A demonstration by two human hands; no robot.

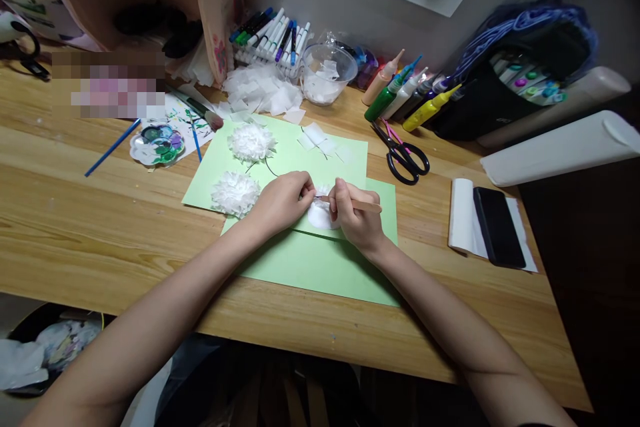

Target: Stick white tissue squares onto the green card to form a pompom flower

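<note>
My right hand point(356, 219) grips a thin tool with a flat wooden handle point(369, 206), its narrow tip pointing left. Close to that tip, the thumb and fingers of my left hand point(286, 200) are pinched together; what they hold, if anything, is too small to make out. Beneath both hands is a white round patch point(321, 217), partly hidden, on a light green sheet point(290, 177). Two fluffy white paper flowers point(251, 141) sit on the same sheet, with thin dark stem lines. Small white paper squares point(314, 137) lie near its top right.
Another green sheet point(320, 267) lies underneath. Black-handled scissors point(407, 159) rest to the right, near paint bottles point(383, 100) and a phone point(499, 227). Behind are a clear cup point(330, 73), a paper-square pile point(263, 90) and markers point(273, 37). A paint palette point(157, 145) is left.
</note>
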